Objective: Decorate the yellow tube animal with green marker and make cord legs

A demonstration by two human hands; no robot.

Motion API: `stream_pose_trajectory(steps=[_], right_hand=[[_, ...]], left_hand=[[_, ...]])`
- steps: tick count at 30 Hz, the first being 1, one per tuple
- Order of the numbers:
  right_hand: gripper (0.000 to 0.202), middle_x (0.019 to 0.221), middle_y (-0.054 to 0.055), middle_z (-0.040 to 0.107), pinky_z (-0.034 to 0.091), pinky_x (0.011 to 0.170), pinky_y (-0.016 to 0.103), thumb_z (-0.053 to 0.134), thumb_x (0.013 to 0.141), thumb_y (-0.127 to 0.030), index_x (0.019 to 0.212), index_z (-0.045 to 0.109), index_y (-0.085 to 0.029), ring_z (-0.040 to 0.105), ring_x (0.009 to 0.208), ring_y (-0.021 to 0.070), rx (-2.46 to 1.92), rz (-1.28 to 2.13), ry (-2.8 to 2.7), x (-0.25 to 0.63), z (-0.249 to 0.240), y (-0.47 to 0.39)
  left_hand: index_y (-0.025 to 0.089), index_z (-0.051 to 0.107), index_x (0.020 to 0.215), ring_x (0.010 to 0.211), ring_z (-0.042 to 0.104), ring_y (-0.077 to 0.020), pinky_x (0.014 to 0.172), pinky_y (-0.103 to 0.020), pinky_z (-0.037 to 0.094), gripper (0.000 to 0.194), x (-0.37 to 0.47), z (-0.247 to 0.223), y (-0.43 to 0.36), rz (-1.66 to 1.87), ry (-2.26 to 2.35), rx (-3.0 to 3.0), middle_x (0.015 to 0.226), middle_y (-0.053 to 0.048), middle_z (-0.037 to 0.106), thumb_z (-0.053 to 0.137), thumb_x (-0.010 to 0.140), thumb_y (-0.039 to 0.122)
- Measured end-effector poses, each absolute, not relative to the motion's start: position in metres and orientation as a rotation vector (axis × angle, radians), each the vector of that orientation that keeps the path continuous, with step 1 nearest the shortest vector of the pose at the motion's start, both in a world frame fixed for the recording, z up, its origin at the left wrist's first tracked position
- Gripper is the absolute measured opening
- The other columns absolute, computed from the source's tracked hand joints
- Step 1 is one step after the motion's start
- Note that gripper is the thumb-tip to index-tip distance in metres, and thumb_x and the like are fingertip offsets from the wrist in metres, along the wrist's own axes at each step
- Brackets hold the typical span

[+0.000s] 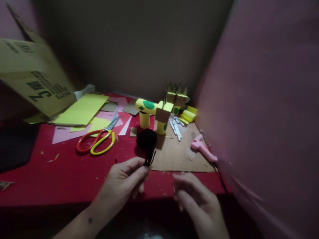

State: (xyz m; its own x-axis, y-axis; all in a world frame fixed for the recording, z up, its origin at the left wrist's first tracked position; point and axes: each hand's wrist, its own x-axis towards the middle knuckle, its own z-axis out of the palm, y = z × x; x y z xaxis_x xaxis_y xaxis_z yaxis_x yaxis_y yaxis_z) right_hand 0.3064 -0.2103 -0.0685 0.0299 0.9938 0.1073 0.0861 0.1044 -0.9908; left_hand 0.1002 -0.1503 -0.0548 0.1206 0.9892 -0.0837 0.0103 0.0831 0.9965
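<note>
My left hand point(128, 176) is closed, with thumb and forefinger pinching the loose strands under a black yarn ball point(146, 139). The round ball sticks up beyond my fingertips, and a few strand ends poke out to the right. My right hand point(196, 202) hovers near the table's front edge, slightly blurred. Its fingers are loosely curled, thumb and forefinger apart, and nothing shows in them. Just behind the yarn stands a yellow paper animal figure point(147, 105) with green spots and a brown cardboard piece on it.
Red-and-yellow-handled scissors point(102, 141) lie left on the red tablecloth point(74, 179). Yellow sheets point(82, 108) and pink scraps lie behind them, beside a cardboard box point(37, 76). On the right, a cardboard sheet point(179, 161) bears white markers point(175, 129) and a pink glue gun point(203, 148).
</note>
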Motion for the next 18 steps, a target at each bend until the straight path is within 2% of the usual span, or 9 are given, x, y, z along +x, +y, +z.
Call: stream_pose_trajectory(steps=[3,4,5,7,9,12,15,18], right_hand=[[0.034,0.088,0.003,0.069,0.053,0.064,0.026,0.083,0.074,-0.036,0.105,0.077,-0.024,0.063,0.073,0.015,-1.056,1.088,-1.198,0.287,-0.054,-0.169],[0.037,0.085,0.002,0.069,0.052,0.063,0.025,0.086,0.069,-0.033,0.103,0.077,-0.024,0.062,0.071,0.0141,-1.022,1.148,-1.174,0.281,-0.052,-0.158],[0.03,0.08,0.001,0.069,0.052,0.062,0.024,0.086,0.067,-0.032,0.095,0.078,-0.023,0.062,0.068,0.0134,-0.978,1.208,-1.172,0.275,-0.052,-0.151],[0.013,0.077,0.001,0.07,0.052,0.069,0.024,0.082,0.071,-0.03,0.078,0.077,-0.02,0.064,0.072,0.0129,-0.92,1.264,-1.159,0.268,-0.053,-0.143],[0.013,0.07,-0.001,0.069,0.051,0.066,0.022,0.082,0.072,-0.03,0.071,0.074,-0.019,0.061,0.065,0.0102,-0.896,1.308,-1.091,0.266,-0.054,-0.142],[0.022,0.066,-0.004,0.068,0.044,0.052,0.02,0.087,0.066,-0.032,0.077,0.074,-0.019,0.05,0.05,0.0053,-0.892,1.423,-0.994,0.269,-0.052,-0.142],[0.034,0.064,-0.004,0.067,0.037,0.044,0.018,0.091,0.061,-0.032,0.088,0.075,-0.018,0.047,0.045,0.0044,-0.901,1.604,-1.0,0.271,-0.05,-0.14],[0.029,0.06,-0.003,0.066,0.032,0.04,0.016,0.09,0.063,-0.034,0.078,0.074,-0.016,0.046,0.044,0.0039,-0.892,1.65,-0.98,0.269,-0.052,-0.138]], left_hand=[[0.017,0.066,0.072,0.038,0.045,-0.0064,0.037,-0.014,0.034,0.028,0.11,-0.053,-0.154,1.026,1.135,1.321,0.046,0.005,0.054,0.067,0.08,0.044],[0.017,0.067,0.073,0.039,0.046,-0.0068,0.038,-0.014,0.035,0.027,0.112,-0.053,-0.154,1.023,1.126,1.341,0.047,0.005,0.054,0.066,0.08,0.043],[0.016,0.068,0.074,0.039,0.047,-0.0072,0.038,-0.014,0.037,0.026,0.113,-0.052,-0.155,1.022,1.123,1.348,0.048,0.004,0.054,0.066,0.079,0.042],[0.016,0.068,0.073,0.039,0.049,-0.0075,0.036,-0.015,0.038,0.026,0.115,-0.051,-0.154,1.009,1.122,1.317,0.05,0.004,0.056,0.068,0.077,0.042],[0.016,0.066,0.07,0.037,0.049,-0.007,0.034,-0.014,0.039,0.027,0.115,-0.05,-0.152,0.974,1.108,1.238,0.052,0.004,0.059,0.072,0.074,0.042],[0.016,0.064,0.065,0.032,0.047,-0.0066,0.031,-0.015,0.04,0.032,0.114,-0.05,-0.147,0.909,1.051,1.123,0.045,0.004,0.056,0.076,0.071,0.045],[0.015,0.063,0.061,0.031,0.046,-0.0073,0.029,-0.017,0.043,0.04,0.115,-0.052,-0.141,0.869,1.028,1.046,0.041,0.003,0.056,0.082,0.065,0.05],[0.015,0.062,0.06,0.032,0.048,-0.0074,0.028,-0.017,0.044,0.044,0.116,-0.054,-0.138,0.851,1.043,0.999,0.044,0.002,0.058,0.086,0.06,0.051]])
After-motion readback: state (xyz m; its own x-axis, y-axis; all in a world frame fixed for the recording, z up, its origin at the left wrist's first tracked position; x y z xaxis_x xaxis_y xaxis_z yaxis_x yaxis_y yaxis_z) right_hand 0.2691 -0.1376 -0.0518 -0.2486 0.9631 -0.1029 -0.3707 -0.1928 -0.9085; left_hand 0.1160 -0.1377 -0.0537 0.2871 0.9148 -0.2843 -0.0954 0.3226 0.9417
